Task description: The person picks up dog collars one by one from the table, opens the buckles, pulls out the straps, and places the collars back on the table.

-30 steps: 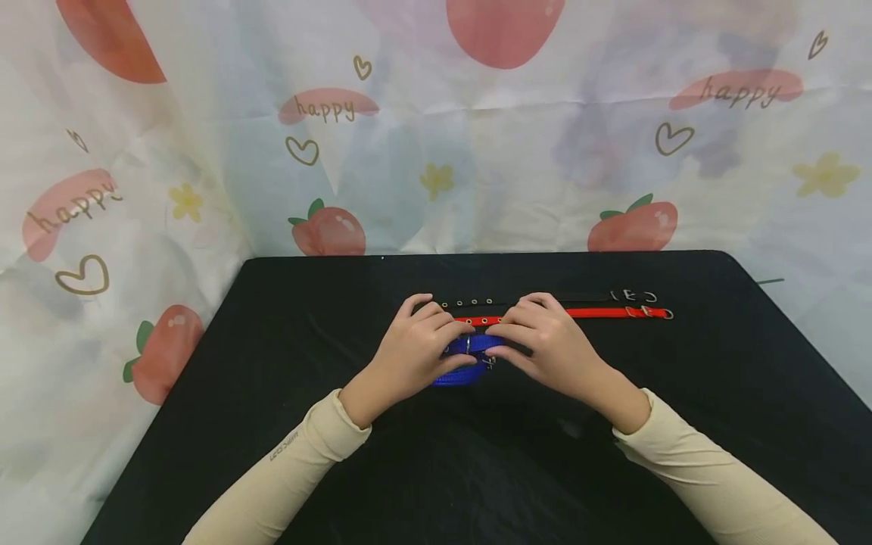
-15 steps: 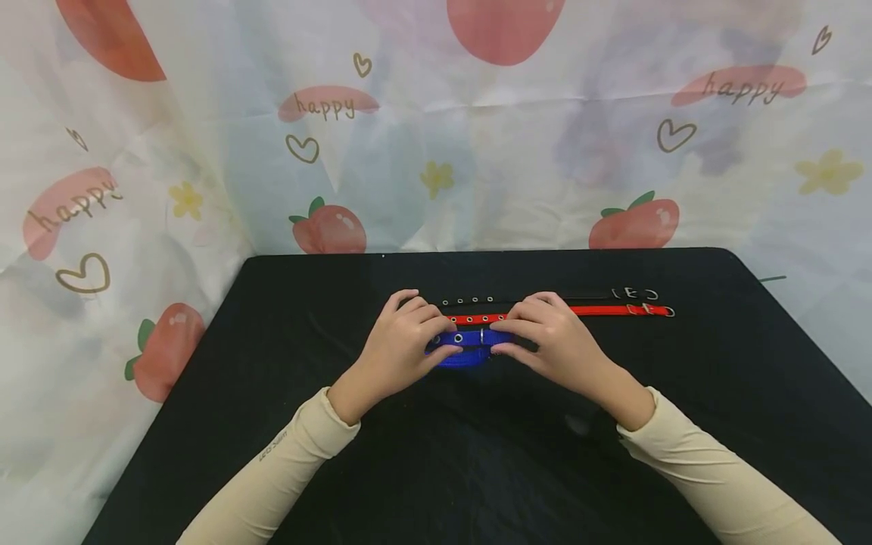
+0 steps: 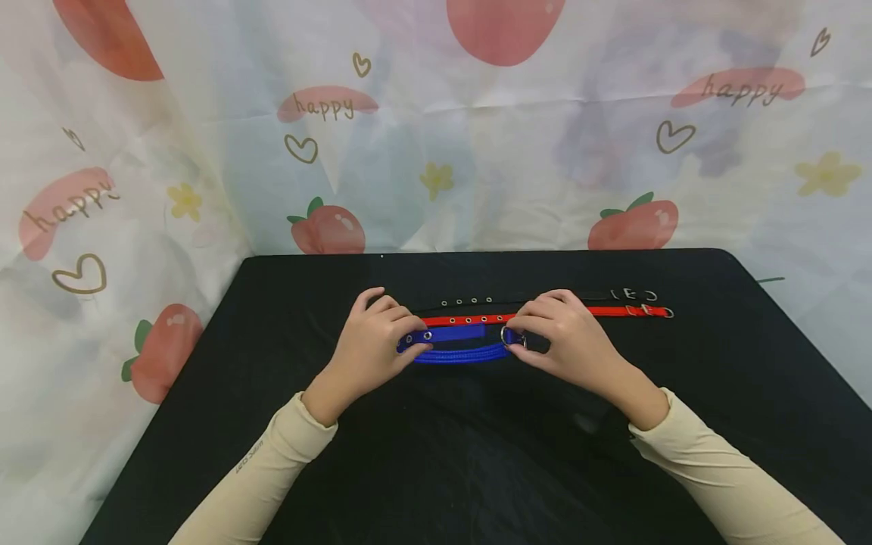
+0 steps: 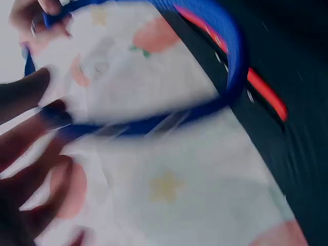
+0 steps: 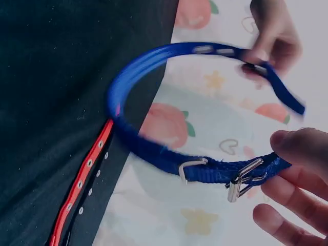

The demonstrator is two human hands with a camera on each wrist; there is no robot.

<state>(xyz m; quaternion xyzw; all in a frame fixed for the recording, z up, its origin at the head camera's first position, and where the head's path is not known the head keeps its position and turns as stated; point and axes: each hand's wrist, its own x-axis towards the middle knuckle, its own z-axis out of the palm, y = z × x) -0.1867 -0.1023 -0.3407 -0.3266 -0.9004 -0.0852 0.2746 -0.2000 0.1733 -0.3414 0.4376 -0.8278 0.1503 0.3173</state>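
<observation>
A blue pet collar is bent into an open loop between my two hands. My left hand pinches the strap near its eyelets, and the loose tip points right, apart from the buckle. My right hand pinches the other end beside the metal ring. In the right wrist view, the buckle and a metal keeper show on that end, next to my right fingers. The left wrist view is blurred; there the collar's eyelet part runs from my left fingertips.
Just behind the blue collar, a red collar with eyelets and a buckle lies flat on the black-covered table. A thin black collar lies behind it. A printed cloth hangs beyond the table's far edge.
My left hand has moved left, away from my right hand, which shifted slightly right. The blue strap's eyelet end has slid out of the metal hardware, and the collar's loop has opened.
</observation>
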